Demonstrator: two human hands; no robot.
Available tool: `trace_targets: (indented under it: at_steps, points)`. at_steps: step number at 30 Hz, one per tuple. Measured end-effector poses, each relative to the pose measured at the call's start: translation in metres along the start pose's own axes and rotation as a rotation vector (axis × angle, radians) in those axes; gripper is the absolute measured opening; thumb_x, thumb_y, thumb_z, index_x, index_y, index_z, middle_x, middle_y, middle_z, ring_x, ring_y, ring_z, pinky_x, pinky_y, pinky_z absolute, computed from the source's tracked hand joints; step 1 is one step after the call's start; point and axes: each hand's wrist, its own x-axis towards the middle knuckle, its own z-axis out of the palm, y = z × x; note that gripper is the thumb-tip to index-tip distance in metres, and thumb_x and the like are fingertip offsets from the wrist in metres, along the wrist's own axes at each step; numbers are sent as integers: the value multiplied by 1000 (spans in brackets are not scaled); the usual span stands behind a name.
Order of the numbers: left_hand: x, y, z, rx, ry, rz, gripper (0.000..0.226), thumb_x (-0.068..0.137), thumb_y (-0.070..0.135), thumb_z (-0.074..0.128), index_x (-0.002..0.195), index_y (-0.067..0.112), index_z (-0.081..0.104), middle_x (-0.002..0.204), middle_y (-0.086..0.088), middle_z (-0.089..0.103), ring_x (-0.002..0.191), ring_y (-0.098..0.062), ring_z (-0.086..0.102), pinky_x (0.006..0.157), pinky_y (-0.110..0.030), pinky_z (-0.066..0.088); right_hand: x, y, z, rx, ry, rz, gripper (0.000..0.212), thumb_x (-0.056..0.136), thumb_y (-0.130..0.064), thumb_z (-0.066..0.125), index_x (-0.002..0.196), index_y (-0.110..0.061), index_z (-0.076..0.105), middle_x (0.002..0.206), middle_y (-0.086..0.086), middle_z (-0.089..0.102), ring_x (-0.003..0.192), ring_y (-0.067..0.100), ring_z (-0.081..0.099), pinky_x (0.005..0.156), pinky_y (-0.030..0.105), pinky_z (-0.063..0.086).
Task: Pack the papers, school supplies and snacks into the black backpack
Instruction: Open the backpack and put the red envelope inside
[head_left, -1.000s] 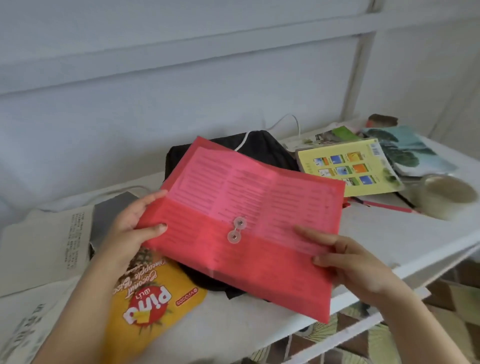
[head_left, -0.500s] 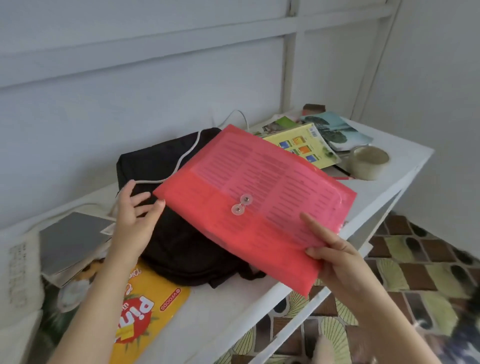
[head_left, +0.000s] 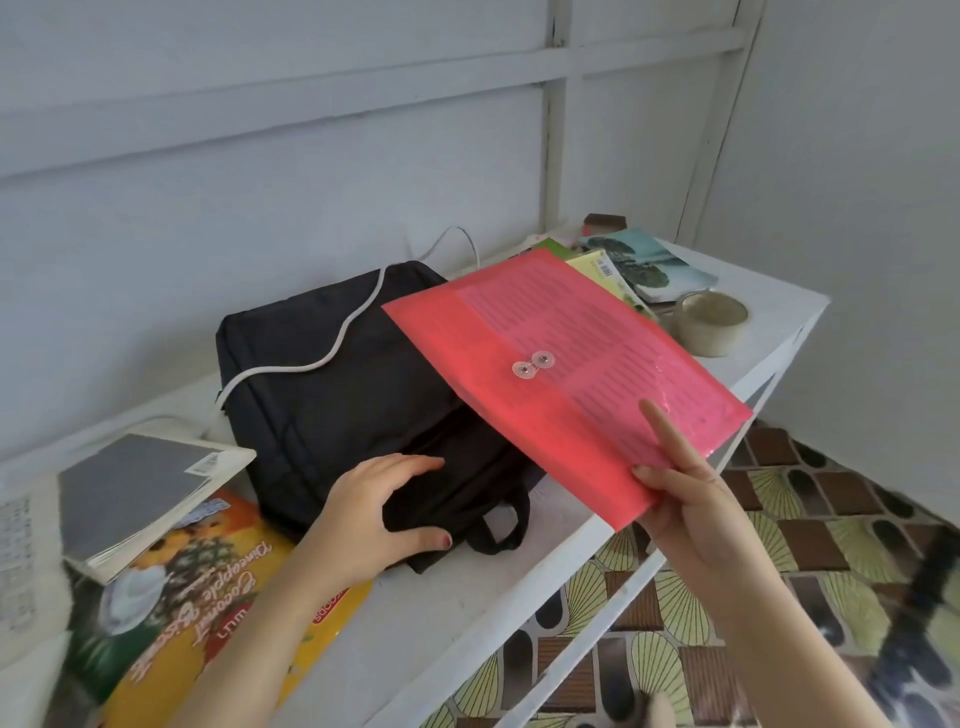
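Note:
The black backpack (head_left: 332, 374) lies flat on the white shelf (head_left: 457, 613), a white cord across its top. My left hand (head_left: 384, 514) grips the bag's near edge, thumb under and fingers over the black fabric. My right hand (head_left: 680, 499) pinches the lower right corner of a red plastic string-tie envelope (head_left: 561, 379) with printed papers inside, holding it tilted above the bag's right side. A yellow pineapple biscuit bag (head_left: 208, 613) lies at the left front.
A grey-covered book (head_left: 130, 488) rests on papers at the left. Behind the envelope lie a yellow booklet (head_left: 602, 270), a picture book (head_left: 644, 260) and a tape roll (head_left: 711, 322). The shelf's front edge drops to a patterned tile floor (head_left: 779, 545).
My left hand let go of the envelope and moved down onto the backpack's near edge. My right hand alone now carries the envelope, shifted to the right.

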Motion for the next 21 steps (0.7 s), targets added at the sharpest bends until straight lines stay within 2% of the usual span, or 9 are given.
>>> trace_targets:
  at_steps: [2,5,7,10,12,16,17,19,21]
  points:
    - [1,-1,0,-19,43,12,73,54,91,44,117,54,46,117,38,42,113,17,35,98,-20,32,2,0,-1,-1,6,-14,58,84,16,40,107,-26,72,99,-1,49,66,12,44,58,25,57]
    - [2,1,3,15,97,62,61,62,87,42,112,54,50,114,40,45,112,24,32,96,-13,28,3,1,-3,-5,17,-33,58,85,17,40,110,-26,71,89,-3,45,65,12,40,60,26,58]
    - [3,3,6,24,125,67,52,66,78,48,109,51,56,112,38,49,113,22,36,99,-16,29,5,2,-4,-23,25,-49,60,85,17,41,109,-28,71,82,-3,39,61,10,38,62,27,58]
    - [5,8,13,90,206,73,47,70,69,54,105,40,65,106,29,59,107,6,50,97,-26,37,9,2,-3,-36,28,-82,60,86,18,40,111,-28,70,99,-3,49,67,14,38,65,32,59]
    - [8,13,16,90,243,73,45,72,65,56,102,34,68,101,25,63,99,5,55,91,-22,38,13,3,-2,-32,34,-102,60,86,18,40,116,-27,67,120,1,52,75,17,40,72,39,59]
    - [12,23,14,-132,285,-76,19,81,33,67,98,26,71,92,22,66,92,12,56,78,-4,37,21,-1,1,-33,94,-151,62,87,18,39,125,-26,60,87,-2,49,67,15,41,63,32,59]
    - [14,23,12,-173,309,-124,15,83,27,66,96,22,72,87,22,66,88,14,56,74,-1,37,23,-3,1,-30,110,-162,62,87,18,39,126,-25,59,87,-4,47,66,15,43,62,32,59]
    - [20,24,5,-179,398,-166,14,86,19,63,95,14,72,81,24,63,79,16,56,71,1,38,30,-8,1,-6,124,-177,62,87,18,37,127,-25,57,103,-3,51,67,14,55,63,32,59]
    - [25,25,-6,-76,492,-113,22,87,16,61,109,15,67,93,17,64,85,8,57,81,-8,43,38,-13,0,24,135,-188,62,87,19,37,125,-26,58,113,-1,49,64,10,65,64,31,58]
